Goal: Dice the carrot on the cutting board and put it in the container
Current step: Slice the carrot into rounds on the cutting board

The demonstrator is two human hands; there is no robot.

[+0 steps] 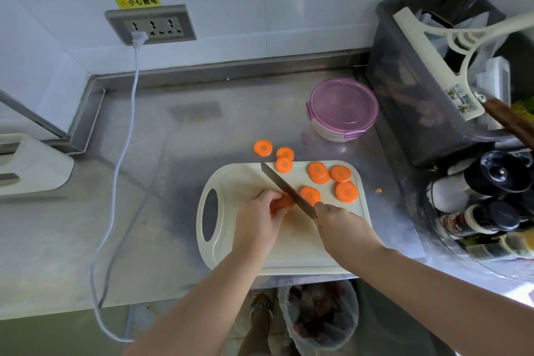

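A white cutting board (251, 182) with a handle hole lies on the steel counter. My left hand (257, 220) grips the short remaining piece of carrot (284, 202) on the board. My right hand (338, 222) grips a knife (284, 186), whose blade rests against the carrot's cut end. Several round carrot slices (346, 191) lie on the board's far right part. One slice (263, 148) and part of another lie off the board on the counter. A round container (342, 110) with a closed purple lid stands behind the board.
A dark plastic bin (410, 89) full of utensils and a rack of bottles (491, 211) stand to the right. A white cable (121, 159) runs from the wall socket down over the counter's front edge. A white appliance (31, 165) sits far left. A lined waste bin (320, 315) stands below.
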